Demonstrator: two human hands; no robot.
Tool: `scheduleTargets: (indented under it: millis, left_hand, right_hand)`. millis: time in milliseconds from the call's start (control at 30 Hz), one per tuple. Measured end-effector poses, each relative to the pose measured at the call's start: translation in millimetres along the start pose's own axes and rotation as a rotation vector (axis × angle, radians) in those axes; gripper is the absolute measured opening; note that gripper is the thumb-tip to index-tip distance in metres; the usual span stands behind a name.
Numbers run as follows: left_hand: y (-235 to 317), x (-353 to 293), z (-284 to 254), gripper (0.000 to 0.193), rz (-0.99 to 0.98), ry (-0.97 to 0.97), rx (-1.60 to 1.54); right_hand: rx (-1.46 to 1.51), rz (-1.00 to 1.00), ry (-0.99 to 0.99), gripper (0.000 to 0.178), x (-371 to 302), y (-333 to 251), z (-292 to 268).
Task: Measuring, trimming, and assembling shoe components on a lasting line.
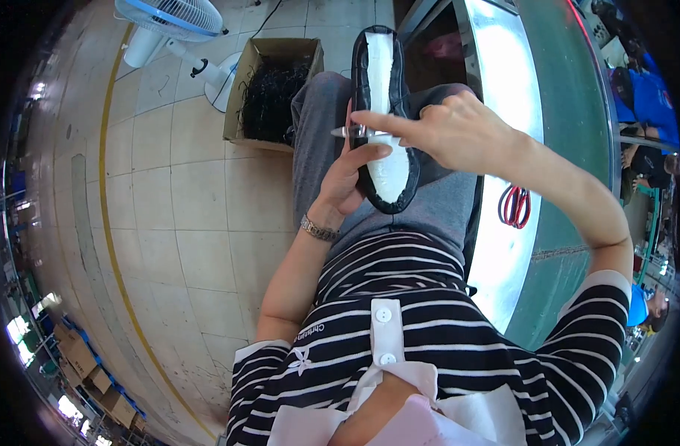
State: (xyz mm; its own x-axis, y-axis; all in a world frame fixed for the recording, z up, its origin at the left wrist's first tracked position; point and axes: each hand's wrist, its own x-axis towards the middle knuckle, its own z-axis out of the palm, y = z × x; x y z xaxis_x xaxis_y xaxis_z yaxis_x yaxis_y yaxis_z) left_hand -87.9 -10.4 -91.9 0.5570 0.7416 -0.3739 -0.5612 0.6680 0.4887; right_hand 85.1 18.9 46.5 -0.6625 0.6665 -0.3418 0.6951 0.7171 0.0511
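A black shoe upper, sole side up, stands lengthwise over my lap with a long white bottom board showing down its middle. My left hand grips it from the left side, with the thumb lying over the white board. Across the shoe's middle comes my right hand, its index finger stretched out to the left. Below that finger a small silver pointed tool sticks out past the shoe's left edge. The right hand appears closed on the tool; its other end is hidden by the fingers.
On the tiled floor stands a cardboard box of black scraps, beside a white and blue fan. To my right runs a metal ledge along a green conveyor belt. Red and black handled scissors lie on the ledge. Other people sit beyond.
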Motion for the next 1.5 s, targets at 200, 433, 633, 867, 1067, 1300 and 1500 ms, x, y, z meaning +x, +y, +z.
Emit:
scheduleTargets:
  millis: [200, 433, 633, 867, 1067, 1300, 1500]
  left_hand:
    - [-2.1, -4.1, -5.2, 0.034, -0.069, 0.005, -0.001]
    - [-15.6, -20.0, -17.5, 0.071, -0.031, -0.217, -0.236]
    - [-17.3, -19.5, -13.4, 0.081, -0.078, -0.229, -0.183]
    - [-16.2, -23.8, 5.1, 0.063, 0.096, 0.056, -0.097]
    - [-11.7, -31.5, 7.8, 0.062, 0.067, 0.05, -0.035]
    - [-11.9, -29.3, 15.3, 0.058, 0.066, 0.134, -0.114]
    - [-16.9, -23.8, 15.2, 0.063, 0.131, 0.105, -0.05]
  right_hand:
    - [0.229, 0.085, 0.091, 0.069, -1.9, -4.4, 4.5]
    - [0.183, 0.163, 0.011, 0.064, -20.9, 1.5, -7.9]
    - [-0.152, -0.037, 0.282, 0.066, -41.6, -4.2, 9.4]
    - [-0.006, -0.07, 0.015, 0.056, -31.5, -6.6, -5.2]
    - [0.679, 0.18, -0.455, 0.057, -28.3, -8.7, -23.2]
    - [1.508, 0.461, -0.527, 0.065, -27.3, -0.6, -6.6]
    - [0.778, 0.244, -0.426, 0.054, -29.3, -4.8, -34.9]
